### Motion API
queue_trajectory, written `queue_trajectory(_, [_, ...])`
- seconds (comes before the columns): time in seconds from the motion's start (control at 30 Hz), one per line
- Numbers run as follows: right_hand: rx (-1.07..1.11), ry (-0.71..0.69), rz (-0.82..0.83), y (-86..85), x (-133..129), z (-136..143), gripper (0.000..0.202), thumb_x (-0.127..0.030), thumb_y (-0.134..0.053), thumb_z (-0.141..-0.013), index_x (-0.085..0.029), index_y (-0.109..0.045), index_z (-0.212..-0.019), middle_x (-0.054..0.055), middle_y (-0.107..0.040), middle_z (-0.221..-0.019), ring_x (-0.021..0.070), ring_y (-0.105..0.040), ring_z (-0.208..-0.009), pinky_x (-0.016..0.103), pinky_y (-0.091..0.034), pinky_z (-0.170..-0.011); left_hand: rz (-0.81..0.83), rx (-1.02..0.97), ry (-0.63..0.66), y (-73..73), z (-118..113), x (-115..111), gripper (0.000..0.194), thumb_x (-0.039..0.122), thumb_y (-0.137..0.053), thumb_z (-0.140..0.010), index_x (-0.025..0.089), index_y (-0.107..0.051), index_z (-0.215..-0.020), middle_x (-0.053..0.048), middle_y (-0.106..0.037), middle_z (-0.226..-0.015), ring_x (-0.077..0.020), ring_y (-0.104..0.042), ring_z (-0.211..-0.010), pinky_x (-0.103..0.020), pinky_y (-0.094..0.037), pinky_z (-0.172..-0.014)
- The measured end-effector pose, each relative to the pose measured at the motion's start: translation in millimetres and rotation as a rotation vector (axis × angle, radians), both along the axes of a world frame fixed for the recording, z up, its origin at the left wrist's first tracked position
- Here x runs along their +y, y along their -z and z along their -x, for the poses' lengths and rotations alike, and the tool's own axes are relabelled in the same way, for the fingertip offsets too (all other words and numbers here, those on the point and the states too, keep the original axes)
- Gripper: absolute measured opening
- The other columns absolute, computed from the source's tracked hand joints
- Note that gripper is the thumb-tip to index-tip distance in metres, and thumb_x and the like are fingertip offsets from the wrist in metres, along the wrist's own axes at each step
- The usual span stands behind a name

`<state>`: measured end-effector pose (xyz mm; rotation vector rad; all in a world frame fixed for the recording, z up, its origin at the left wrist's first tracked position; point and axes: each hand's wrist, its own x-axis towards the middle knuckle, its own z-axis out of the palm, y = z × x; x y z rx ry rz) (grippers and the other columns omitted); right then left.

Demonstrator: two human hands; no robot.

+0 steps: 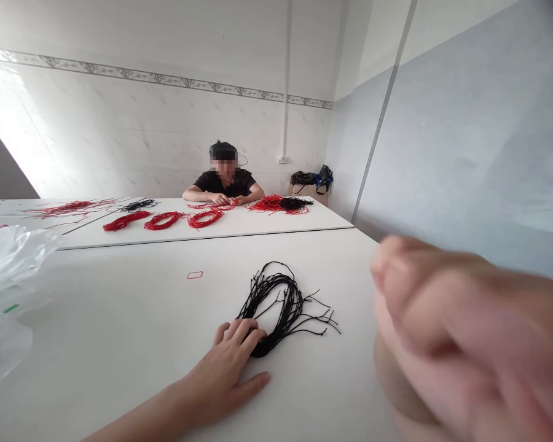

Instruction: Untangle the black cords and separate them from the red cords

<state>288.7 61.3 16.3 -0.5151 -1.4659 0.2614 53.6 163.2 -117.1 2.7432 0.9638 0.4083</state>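
Note:
A looped bundle of black cords (288,316) lies on the white table, its loose ends fanning out to the right. My left hand (235,362) rests palm down at the near left of the loop, fingertips touching the cords and thumb stretched apart on the tabletop. Large and blurred close to the camera, my right hand (465,325) is raised at the right with its fingers curled in. Whether anything is inside those fingers is hidden. Left of the bundle, a small red outline (195,275) shows on the table surface.
Across the joined tables (133,294) sits a person (221,178) in black, hands on red cords. Several red cord coils (163,221) lie before them, with a red and black pile (281,204) beside. Clear plastic bags (9,270) occupy the left edge. A wall (465,141) runs along the right.

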Motion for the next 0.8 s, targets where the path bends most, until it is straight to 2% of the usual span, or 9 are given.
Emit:
queue_trajectory(0.03, [0.116, 0.021, -0.089, -11.8, 14.5, 3.5, 0.022, -0.016, -0.055, -0.083, -0.027, -0.056, -0.064, -0.004, -0.027, -0.046, 0.0125, -0.029, -0.040, 0.034, -0.032, -0.043, -0.009, -0.011, -0.015, 0.9, -0.2, -0.5, 0.035, 0.035, -0.053, -0.085, 0.029, -0.049, -0.120, -0.006, -0.053, -0.117, -0.0264, -0.049, -0.105, -0.049, -0.038, -0.099])
queue_trajectory(0.07, [0.183, -0.043, -0.117, -22.4, 29.8, 5.8, 0.018, -0.017, -0.051, -0.085, -0.026, -0.057, -0.071, -0.006, -0.028, -0.044, 0.0103, -0.025, -0.036, 0.031, -0.029, -0.041, -0.018, -0.022, -0.029, 2.2, -0.7, -1.3, 0.035, 0.034, -0.054, -0.085, 0.028, -0.049, -0.119, -0.006, -0.053, -0.116, -0.0259, -0.048, -0.105, -0.048, -0.036, -0.100])
queue_trajectory(0.13, [0.257, -0.228, -0.011, -37.4, 58.7, 6.1, 0.018, -0.020, -0.046, -0.086, -0.023, -0.055, -0.071, -0.009, -0.027, -0.039, 0.0074, -0.018, -0.033, 0.026, -0.025, -0.040, -0.033, -0.043, -0.052, 4.7, -1.9, -2.8, 0.035, 0.033, -0.055, -0.084, 0.027, -0.049, -0.118, -0.006, -0.053, -0.117, -0.0250, -0.047, -0.107, -0.047, -0.033, -0.102])
queue_trajectory(0.2, [0.320, -0.335, 0.136, -42.9, 80.2, 2.5, 0.019, -0.021, -0.043, -0.086, -0.021, -0.052, -0.070, -0.010, -0.025, -0.038, 0.0066, -0.018, -0.032, 0.024, -0.028, -0.041, -0.035, -0.043, -0.044, 6.6, -2.6, -3.7, 0.036, 0.033, -0.056, -0.084, 0.027, -0.049, -0.118, -0.005, -0.052, -0.116, -0.0244, -0.047, -0.107, -0.046, -0.032, -0.102])
queue_trajectory(0.33, [0.418, -0.413, 0.297, -39.6, 97.2, -4.2, 0.020, -0.025, -0.045, -0.085, -0.019, -0.050, -0.067, -0.010, -0.024, -0.040, 0.0058, -0.022, -0.033, 0.022, -0.033, -0.043, -0.041, -0.045, -0.030, 7.4, -2.3, -3.7, 0.035, 0.033, -0.055, -0.084, 0.027, -0.048, -0.118, -0.006, -0.052, -0.115, -0.0247, -0.047, -0.107, -0.046, -0.032, -0.102])
queue_trajectory(0.47, [0.488, -0.465, 0.321, -37.1, 104.4, -5.3, 0.026, -0.030, -0.059, -0.082, -0.019, -0.045, -0.062, -0.007, -0.038, -0.049, 0.0061, -0.041, -0.042, 0.022, -0.042, -0.049, -0.046, -0.045, -0.024, 7.5, -2.0, -3.0, 0.035, 0.033, -0.055, -0.084, 0.026, -0.048, -0.118, -0.006, -0.052, -0.114, -0.0252, -0.048, -0.107, -0.046, -0.032, -0.101])
queue_trajectory(0.63, [0.549, -0.411, 0.343, -33.1, 126.6, -10.3, 0.020, -0.030, -0.075, -0.074, -0.018, -0.059, -0.073, -0.004, -0.063, -0.073, 0.0071, -0.062, -0.065, 0.018, -0.049, -0.058, -0.036, -0.037, -0.035, 7.4, -3.2, -3.9, 0.035, 0.033, -0.056, -0.084, 0.026, -0.048, -0.117, -0.006, -0.052, -0.113, -0.0251, -0.049, -0.105, -0.048, -0.030, -0.102])
queue_trajectory(0.8, [0.582, -0.426, 0.320, -26.9, 141.6, -15.1, 0.023, -0.033, -0.081, -0.069, -0.018, -0.064, -0.073, -0.004, -0.066, -0.073, 0.0069, -0.064, -0.066, 0.017, -0.052, -0.060, -0.009, -0.014, -0.042, 3.6, -2.5, -3.9, 0.035, 0.034, -0.055, -0.085, 0.026, -0.048, -0.118, -0.006, -0.052, -0.114, -0.0254, -0.048, -0.106, -0.050, -0.029, -0.103])
